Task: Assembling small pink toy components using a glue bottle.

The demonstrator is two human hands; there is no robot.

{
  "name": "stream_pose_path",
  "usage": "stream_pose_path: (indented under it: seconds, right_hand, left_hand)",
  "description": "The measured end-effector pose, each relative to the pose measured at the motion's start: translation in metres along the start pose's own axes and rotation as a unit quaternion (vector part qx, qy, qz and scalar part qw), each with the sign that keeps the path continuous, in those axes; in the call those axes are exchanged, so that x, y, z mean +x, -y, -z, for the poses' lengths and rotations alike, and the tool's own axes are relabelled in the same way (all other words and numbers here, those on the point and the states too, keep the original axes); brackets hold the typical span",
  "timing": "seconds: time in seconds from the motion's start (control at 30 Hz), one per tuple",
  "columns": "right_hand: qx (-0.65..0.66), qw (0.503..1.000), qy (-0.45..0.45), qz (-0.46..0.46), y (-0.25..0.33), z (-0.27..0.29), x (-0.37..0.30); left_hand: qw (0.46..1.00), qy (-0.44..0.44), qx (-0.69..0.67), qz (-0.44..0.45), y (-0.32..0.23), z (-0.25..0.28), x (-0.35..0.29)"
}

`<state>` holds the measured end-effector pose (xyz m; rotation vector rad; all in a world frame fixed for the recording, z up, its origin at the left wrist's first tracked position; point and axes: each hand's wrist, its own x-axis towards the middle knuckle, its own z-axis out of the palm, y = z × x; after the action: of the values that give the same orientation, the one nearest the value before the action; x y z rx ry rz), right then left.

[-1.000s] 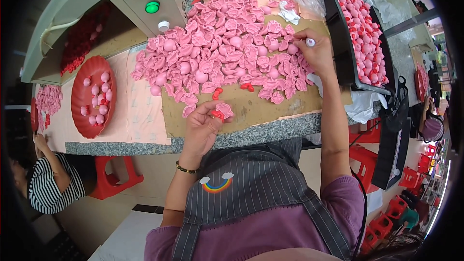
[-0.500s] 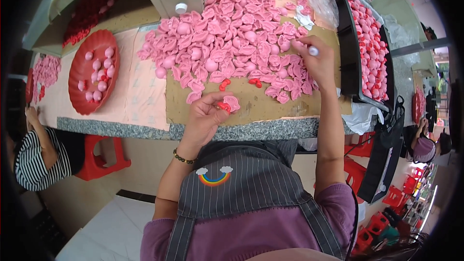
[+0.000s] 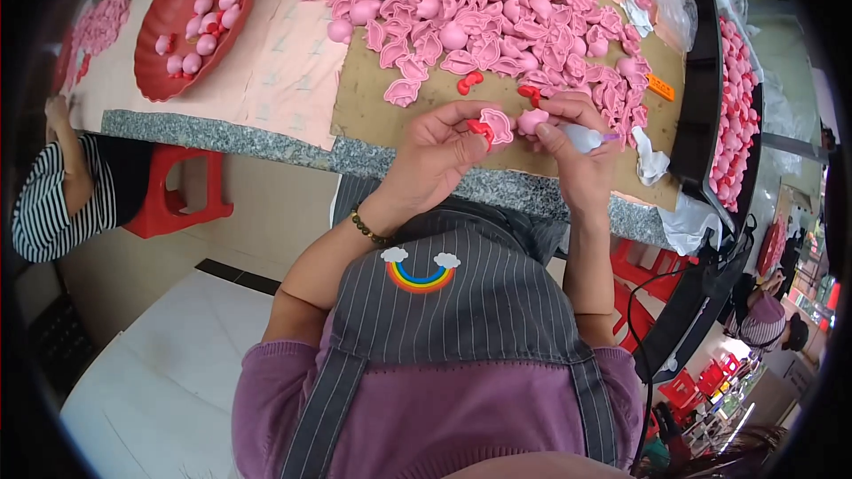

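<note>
My left hand (image 3: 430, 160) pinches a small pink plastic piece (image 3: 500, 127) with a raised, wavy rim, and a red bow (image 3: 480, 129) lies against it under my thumb. Close on its right, my right hand (image 3: 586, 182) holds a rounded pink piece (image 3: 532, 120) between thumb and fingers. A small whitish squeeze bottle (image 3: 580, 137) with a purple tip rests in that same hand. The two pink pieces are near each other but apart. Just beyond my hands, two loose red bows, one left (image 3: 469, 82) and one right (image 3: 530, 91), lie on the brown board (image 3: 355, 115).
A big heap of pink pieces (image 3: 497, 13) covers the far worktop. At left stands a red scalloped tray (image 3: 146, 53) with several pink balls. A black crate (image 3: 695, 115) of pink-and-red pieces, crumpled tissue (image 3: 651, 160) and an orange object (image 3: 660, 86) are at right. A person in stripes (image 3: 58, 186) sits left.
My right hand has come down from the heap to beside my left, now with a rounded pink piece. The whole view has shifted, so the worktop appears higher.
</note>
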<state>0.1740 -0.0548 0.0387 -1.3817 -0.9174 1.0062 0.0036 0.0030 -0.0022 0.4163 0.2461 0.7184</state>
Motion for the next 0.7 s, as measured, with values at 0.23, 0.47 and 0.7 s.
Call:
stream_pose_path:
  seconds: [0.23,0.47,0.7]
  right_hand:
    - [-0.108,0.989,-0.058,0.085,-0.005,-0.012,-0.007]
    - [-0.181,0.977,-0.031,0.106,0.000,-0.018,-0.008]
    - [-0.163,0.979,-0.071,0.097,-0.001,-0.018,-0.011]
  left_hand:
    - [0.999,0.006,0.037,-0.004,-0.002,0.005,-0.004]
    - [0.998,0.017,0.068,-0.003,-0.004,0.003,0.000]
    - [0.997,0.041,0.070,0.017,-0.007,0.004,0.000]
